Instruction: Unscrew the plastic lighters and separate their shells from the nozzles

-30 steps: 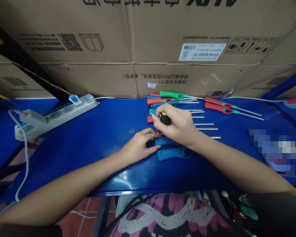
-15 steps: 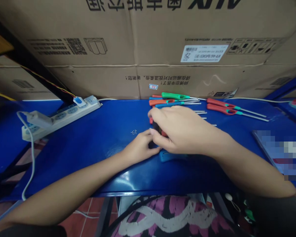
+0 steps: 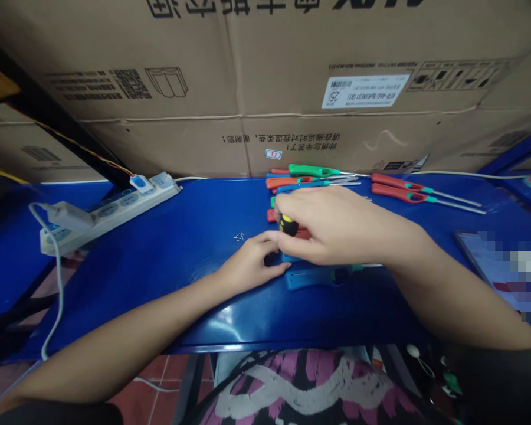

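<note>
Right hand [image 3: 336, 227] clamped on black-yellow plastic screwdriver handle [image 3: 288, 225]: light, stiff, best held by handle. Left hand [image 3: 250, 262] half-curled against blue plastic handle [image 3: 292, 258], grip unclear, on blue metal counter [image 3: 159, 283].
</note>
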`<state>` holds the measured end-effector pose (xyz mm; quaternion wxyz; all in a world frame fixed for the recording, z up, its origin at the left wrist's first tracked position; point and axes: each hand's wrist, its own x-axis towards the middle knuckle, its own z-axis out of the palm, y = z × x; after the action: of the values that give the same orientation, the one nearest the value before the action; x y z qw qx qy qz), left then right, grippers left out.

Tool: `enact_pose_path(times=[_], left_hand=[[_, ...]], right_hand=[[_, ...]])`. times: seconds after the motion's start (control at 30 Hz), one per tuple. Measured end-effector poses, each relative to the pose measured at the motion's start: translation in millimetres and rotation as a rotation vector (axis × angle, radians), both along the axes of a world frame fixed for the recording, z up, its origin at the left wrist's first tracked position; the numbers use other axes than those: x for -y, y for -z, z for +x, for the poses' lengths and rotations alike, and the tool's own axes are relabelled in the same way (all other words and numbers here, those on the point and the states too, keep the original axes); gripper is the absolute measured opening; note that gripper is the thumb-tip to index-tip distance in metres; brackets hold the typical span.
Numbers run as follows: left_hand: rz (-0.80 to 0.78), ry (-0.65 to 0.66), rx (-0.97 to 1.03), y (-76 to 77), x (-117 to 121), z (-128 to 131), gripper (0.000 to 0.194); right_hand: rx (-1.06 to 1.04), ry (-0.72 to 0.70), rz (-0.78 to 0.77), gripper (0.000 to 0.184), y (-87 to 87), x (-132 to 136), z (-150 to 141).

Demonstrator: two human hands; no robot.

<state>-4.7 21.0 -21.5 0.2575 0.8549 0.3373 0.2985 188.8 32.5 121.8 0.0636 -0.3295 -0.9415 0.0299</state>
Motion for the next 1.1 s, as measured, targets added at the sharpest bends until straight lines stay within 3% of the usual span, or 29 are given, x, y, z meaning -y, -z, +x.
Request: enact_pose_path(times=[0.07,0.17,0.3,0.43,0.8,0.93,1.03,1.1], left_hand=[[-0.006,0.008,-0.002,-0.2,-0.2,-0.4,0.022],[-0.017,0.012,0.002,-0.4,-0.4,-0.7,0.021],[-0.027,0.013,0.004,-0.8,-0.5,-0.5,0.020],[0.013,0.025,0.005,-0.5,-0.8,-0.5,0.020],[0.018,0.023,-0.009,-3.6,0.9,0.0,0.019],[0.036,0.029,-0.010,-2.6,0.4,-0.5,0.016],[0.018,0.037,-0.008,-2.1,0.1,-0.5,0.019],[0.028,0.041,-0.004,-2.1,0.2,-0.3,0.021]], right_hand=[[0.027,-0.007,0.016,0.032,-0.6,0.7,0.3],[-0.007,-0.086,-0.010,0.019,-1.3,0.6,2.0],[-0.009,-0.112,0.020,0.031,1.5,-1.1,2.9],[-0.099,-0.174,0.012,0.021,5.4,-3.0,2.8],[-0.024,-0.073,0.072,0.028,5.7,-4.1,2.7],[-0.064,-0.125,0.027,0.022,5.3,-5.0,3.2],[-0.035,-0.102,0.043,0.032,4.6,-4.1,3.3],[-0.062,-0.139,0.038,0.029,4.4,-3.7,3.3]])
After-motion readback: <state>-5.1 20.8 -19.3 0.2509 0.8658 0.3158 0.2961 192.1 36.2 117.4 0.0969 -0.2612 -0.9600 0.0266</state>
